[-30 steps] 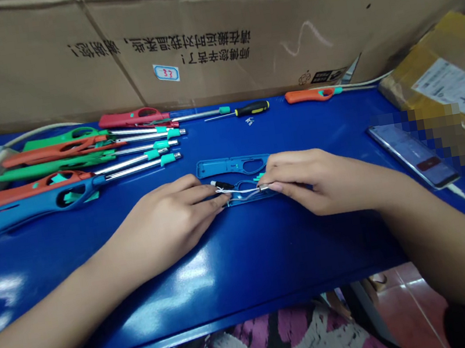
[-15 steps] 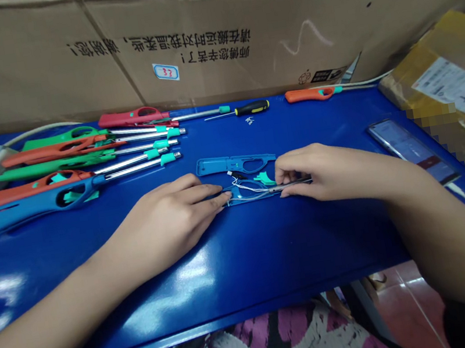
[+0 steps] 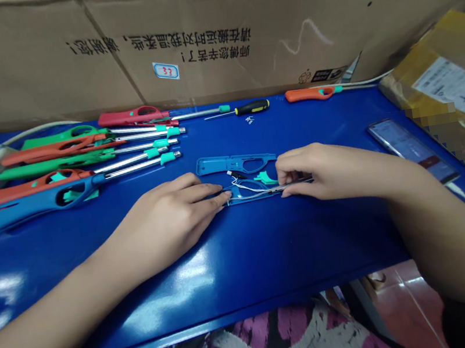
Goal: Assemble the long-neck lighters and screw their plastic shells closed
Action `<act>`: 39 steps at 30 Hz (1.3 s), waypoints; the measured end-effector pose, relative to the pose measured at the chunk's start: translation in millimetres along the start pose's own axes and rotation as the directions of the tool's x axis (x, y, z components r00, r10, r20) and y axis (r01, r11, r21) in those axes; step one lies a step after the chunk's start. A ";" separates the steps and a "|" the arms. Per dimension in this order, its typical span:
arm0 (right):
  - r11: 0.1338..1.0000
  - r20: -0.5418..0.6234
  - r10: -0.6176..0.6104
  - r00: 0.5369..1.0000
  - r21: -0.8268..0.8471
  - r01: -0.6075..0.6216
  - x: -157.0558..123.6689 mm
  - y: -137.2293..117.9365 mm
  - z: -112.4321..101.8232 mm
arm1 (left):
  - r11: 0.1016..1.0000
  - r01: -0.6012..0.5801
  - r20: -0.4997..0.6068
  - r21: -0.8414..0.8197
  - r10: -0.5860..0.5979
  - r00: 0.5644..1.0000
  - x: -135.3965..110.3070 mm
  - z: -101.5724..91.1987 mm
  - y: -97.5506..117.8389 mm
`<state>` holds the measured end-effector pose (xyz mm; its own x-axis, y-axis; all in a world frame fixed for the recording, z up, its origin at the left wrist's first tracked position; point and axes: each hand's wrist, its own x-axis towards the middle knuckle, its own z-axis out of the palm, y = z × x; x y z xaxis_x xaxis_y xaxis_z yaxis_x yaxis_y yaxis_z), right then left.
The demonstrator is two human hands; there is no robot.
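An opened blue lighter shell lies in two halves at the table's middle: one half (image 3: 235, 163) farther back, the other half (image 3: 248, 194) between my hands, with white wires (image 3: 243, 186) and a teal trigger piece (image 3: 265, 178) in it. My left hand (image 3: 169, 219) rests palm down, its fingertips pressing on the near half's left end. My right hand (image 3: 325, 174) pinches a thin metal tube (image 3: 293, 183) at the shell's right end.
Several assembled long-nosed lighters (image 3: 72, 164) in orange, green, blue and red lie at the back left. A black-handled screwdriver (image 3: 244, 108) and an orange lighter (image 3: 312, 93) lie near the cardboard box (image 3: 210, 30). A phone (image 3: 412, 150) and yellow parcel (image 3: 456, 80) sit right.
My right hand has slid to the right along the shell, drawing the metal tube out and uncovering the wires and teal trigger. My left hand has stayed in place.
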<state>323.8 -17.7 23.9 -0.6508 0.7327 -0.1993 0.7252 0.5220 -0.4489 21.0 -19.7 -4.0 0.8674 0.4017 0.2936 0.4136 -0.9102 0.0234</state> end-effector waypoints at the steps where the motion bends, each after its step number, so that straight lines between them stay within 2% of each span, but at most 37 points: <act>1: 1.000 -0.003 0.000 1.000 0.001 0.000 -0.3 -0.7 -0.3 | 1.000 0.001 0.000 -0.002 -0.001 1.000 -0.3 0.1 -0.3; 8: 0.997 -0.042 -0.031 0.999 0.073 0.034 -0.9 -13.2 -2.2 | 1.000 0.009 -0.002 -0.013 -0.009 1.000 -1.2 -0.4 -0.7; 15: 0.995 -0.048 -0.064 0.997 -0.085 0.060 6.0 -16.6 7.4 | 0.999 0.011 -0.005 -0.033 -0.011 1.000 0.5 -0.6 0.3; 22: 0.986 -0.057 -0.110 0.992 -0.134 0.102 6.7 -18.5 9.2 | 0.999 0.014 -0.006 -0.052 -0.014 1.000 1.5 -0.6 -0.2; 32: 0.993 0.019 -0.024 1.000 -0.118 0.027 5.8 -16.2 6.5 | 1.000 0.016 0.001 -0.013 -0.016 1.000 -0.7 -0.6 0.4; 39: 0.995 0.058 -0.012 0.998 -0.098 0.018 3.8 -21.4 5.4 | 0.993 0.110 -0.004 -0.043 -0.110 0.994 0.2 -2.8 2.0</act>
<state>304.6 -28.5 28.1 -0.6716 0.6997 -0.2438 0.7320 0.5756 -0.3645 21.3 -21.8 -1.2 0.8156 0.4991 0.2926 0.4940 -0.8641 0.0970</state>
